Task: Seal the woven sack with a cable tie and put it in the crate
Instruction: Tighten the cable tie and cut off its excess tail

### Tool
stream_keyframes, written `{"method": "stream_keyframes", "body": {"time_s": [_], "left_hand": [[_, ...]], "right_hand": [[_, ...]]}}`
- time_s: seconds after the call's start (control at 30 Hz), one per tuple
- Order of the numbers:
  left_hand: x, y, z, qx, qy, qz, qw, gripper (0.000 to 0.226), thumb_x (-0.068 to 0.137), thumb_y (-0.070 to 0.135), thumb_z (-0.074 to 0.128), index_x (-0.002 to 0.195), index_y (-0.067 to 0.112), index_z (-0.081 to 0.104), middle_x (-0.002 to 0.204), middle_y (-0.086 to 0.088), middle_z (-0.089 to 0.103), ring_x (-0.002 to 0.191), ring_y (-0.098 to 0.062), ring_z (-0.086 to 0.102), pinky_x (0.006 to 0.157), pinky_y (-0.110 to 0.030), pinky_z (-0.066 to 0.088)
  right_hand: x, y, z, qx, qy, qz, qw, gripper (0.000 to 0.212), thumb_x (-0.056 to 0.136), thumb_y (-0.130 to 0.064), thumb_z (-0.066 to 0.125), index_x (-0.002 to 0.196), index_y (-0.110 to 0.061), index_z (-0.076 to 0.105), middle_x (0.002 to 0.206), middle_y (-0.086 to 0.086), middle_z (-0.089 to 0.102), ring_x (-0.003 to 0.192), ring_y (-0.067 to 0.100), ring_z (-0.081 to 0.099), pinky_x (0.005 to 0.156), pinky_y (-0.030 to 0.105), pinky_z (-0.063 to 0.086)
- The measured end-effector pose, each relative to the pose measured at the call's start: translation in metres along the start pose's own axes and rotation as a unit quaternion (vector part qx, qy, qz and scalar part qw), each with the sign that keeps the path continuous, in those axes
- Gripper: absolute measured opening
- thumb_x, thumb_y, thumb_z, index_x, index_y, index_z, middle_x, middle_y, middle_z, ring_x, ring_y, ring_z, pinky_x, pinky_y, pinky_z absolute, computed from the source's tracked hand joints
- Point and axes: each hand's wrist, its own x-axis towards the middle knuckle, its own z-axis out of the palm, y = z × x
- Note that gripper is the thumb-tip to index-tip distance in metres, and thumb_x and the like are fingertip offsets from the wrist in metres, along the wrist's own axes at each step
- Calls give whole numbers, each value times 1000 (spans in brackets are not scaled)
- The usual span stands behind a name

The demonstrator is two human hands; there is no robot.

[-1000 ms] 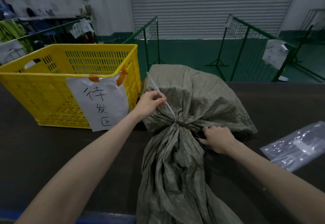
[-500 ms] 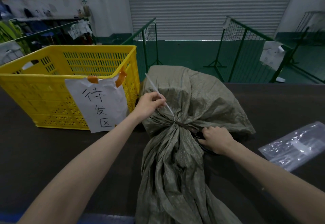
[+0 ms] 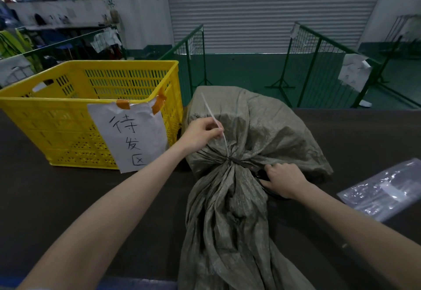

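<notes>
A grey-green woven sack [image 3: 262,130] lies on the dark table [image 3: 68,198], its neck gathered and cinched by a white cable tie [image 3: 214,119]. My left hand [image 3: 200,135] pinches the tie's long tail, which runs up and to the left from the neck. My right hand [image 3: 284,180] sits just right of the neck and grips a dark tool that looks like scissors [image 3: 247,165], whose tip points at the tie. The yellow slatted crate [image 3: 57,125] stands on the table left of the sack and looks empty.
A white paper label [image 3: 134,135] with handwriting is taped to the crate's front. A clear plastic bag [image 3: 387,189] lies on the table at the right. Green mesh barriers [image 3: 319,46] stand beyond the table's far edge.
</notes>
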Motion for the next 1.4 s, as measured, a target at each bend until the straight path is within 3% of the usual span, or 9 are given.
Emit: {"method": "stream_keyframes", "body": {"time_s": [0.13, 0.27, 0.43, 0.57, 0.8, 0.93, 1.13, 1.4], "left_hand": [[11, 10, -8, 75, -54, 28, 995, 5, 90, 14, 62, 89, 15, 67, 79, 6, 69, 75, -5, 66, 77, -22, 53], [22, 22, -9, 133, -104, 54, 984, 9, 89, 17, 63, 87, 9, 68, 81, 0, 72, 78, -14, 68, 78, -29, 51], [35, 25, -14, 128, -121, 39, 984, 12, 90, 18, 64, 86, 8, 68, 82, -3, 74, 78, -16, 68, 77, -31, 51], [44, 24, -17, 104, -135, 23, 985, 9, 90, 16, 63, 84, 9, 65, 85, -7, 74, 74, -8, 67, 78, -26, 52], [54, 19, -20, 58, -150, -9, 987, 10, 92, 13, 61, 87, 4, 65, 85, -9, 72, 72, -10, 67, 75, -24, 55], [56, 20, -18, 40, -153, -16, 987, 9, 92, 11, 60, 89, 3, 64, 83, -7, 71, 69, -4, 66, 71, -17, 55], [54, 12, -25, 23, -136, -31, 990, 13, 92, 10, 60, 92, -2, 64, 86, -12, 71, 70, -9, 66, 71, -18, 54], [41, -9, -40, 17, -91, -58, 994, 16, 92, 14, 60, 93, -1, 67, 86, -7, 72, 68, -3, 65, 64, -13, 50]], "right_hand": [[9, 12, 2, -2, 14, -22, 1000, 56, 92, -61, 31, 107, -12, 51, 109, 7, 67, 96, 29, 65, 67, 34, 45], [21, 26, 7, 3, 30, -51, 998, 58, 89, -65, 31, 107, -13, 50, 105, 7, 68, 93, 29, 66, 65, 35, 46], [37, 37, 6, 22, 13, -80, 996, 60, 87, -69, 30, 105, -15, 48, 103, 7, 67, 93, 30, 65, 68, 37, 46], [49, 31, 5, 45, -5, -90, 995, 62, 86, -70, 30, 106, -13, 48, 105, 10, 65, 95, 33, 64, 73, 39, 46], [57, 33, 6, 57, -18, -108, 992, 69, 84, -72, 29, 114, -14, 50, 112, 11, 64, 102, 32, 62, 82, 40, 48], [59, 35, 1, 31, 5, -127, 991, 63, 87, -69, 33, 108, -12, 53, 110, 11, 64, 101, 32, 62, 78, 35, 46], [60, 35, 1, -14, 10, -139, 990, 63, 89, -67, 31, 103, -11, 56, 104, 12, 67, 97, 32, 63, 75, 35, 44], [56, 34, -3, 70, -19, -123, 990, 64, 85, -71, 34, 106, -15, 59, 103, 13, 66, 100, 32, 62, 76, 34, 43]]}}
